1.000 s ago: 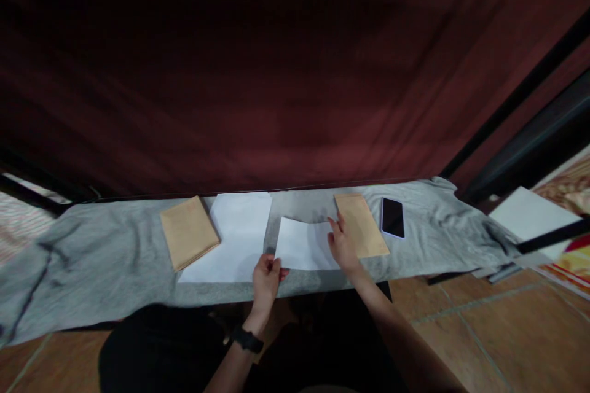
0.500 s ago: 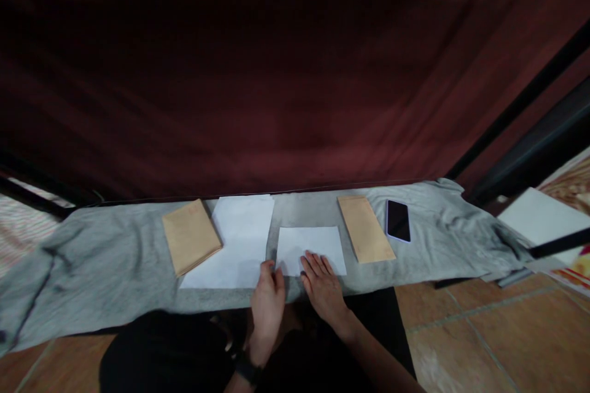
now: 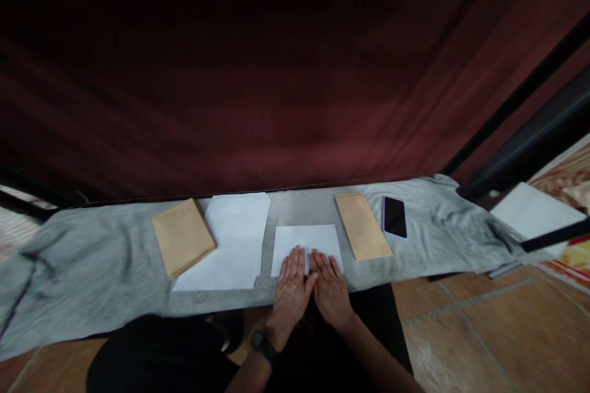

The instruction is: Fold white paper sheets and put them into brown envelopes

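Observation:
A folded white sheet (image 3: 308, 239) lies flat on the grey cloth (image 3: 92, 252) in front of me. My left hand (image 3: 291, 285) and my right hand (image 3: 330, 285) rest side by side on its near edge, fingers stretched out flat, pressing the paper down. A larger white sheet (image 3: 228, 239) lies just to the left of my hands. A brown envelope (image 3: 362, 225) lies to the right of the folded sheet, and a stack of brown envelopes (image 3: 183, 236) lies further left.
A black phone (image 3: 395, 217) lies face up right of the envelope. A dark red curtain (image 3: 276, 73) hangs behind the cloth-covered ledge. At right are black bars (image 3: 520, 98), a white board (image 3: 530, 212) and tiled floor (image 3: 483, 331).
The sheet, held up at its edges a second ago, now lies folded flat. Both hands came together onto its near edge, fingers flat.

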### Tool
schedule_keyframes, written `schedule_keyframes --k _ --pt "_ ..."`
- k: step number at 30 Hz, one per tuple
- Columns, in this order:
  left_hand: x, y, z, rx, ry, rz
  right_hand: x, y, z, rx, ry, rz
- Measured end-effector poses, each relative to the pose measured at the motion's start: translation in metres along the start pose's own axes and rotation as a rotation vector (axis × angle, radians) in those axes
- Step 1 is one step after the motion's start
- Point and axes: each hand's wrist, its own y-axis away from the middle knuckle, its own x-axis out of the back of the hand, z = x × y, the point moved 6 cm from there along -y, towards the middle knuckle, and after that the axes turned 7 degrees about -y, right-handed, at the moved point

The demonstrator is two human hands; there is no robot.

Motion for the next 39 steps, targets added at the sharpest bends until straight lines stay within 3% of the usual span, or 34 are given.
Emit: schedule_keyframes --k 4,13,19,24,29,35,39 --pt "0.007 0.006 -0.006 0.055 -0.056 0.039 0.007 0.01 0.02 -0.043 0.036 0.02" --pt "0.014 0.012 -0.025 0.195 -0.084 -0.045 0.02 0.027 0.052 -0.141 -0.015 0.069" --pt "0.011 -0.025 -0.013 0.143 -0.033 -0.106 0.017 -0.011 0.025 -0.103 -0.147 0.077" --pt "-0.012 -0.042 -0.005 0.01 -0.075 -0.188 -0.004 -0.044 0.006 -0.064 -0.188 -0.025" --pt "-0.028 -0.04 -0.013 0.053 -0.088 -0.215 -0.014 -0.044 0.022 -0.059 -0.13 -0.033" --pt "-0.027 -0.04 -0.017 0.117 -0.048 -0.166 -0.007 -0.041 0.051 -0.077 -0.046 0.021" --pt "-0.025 -0.04 -0.015 0.148 -0.042 -0.171 0.0 -0.05 0.07 -0.18 -0.042 0.082"
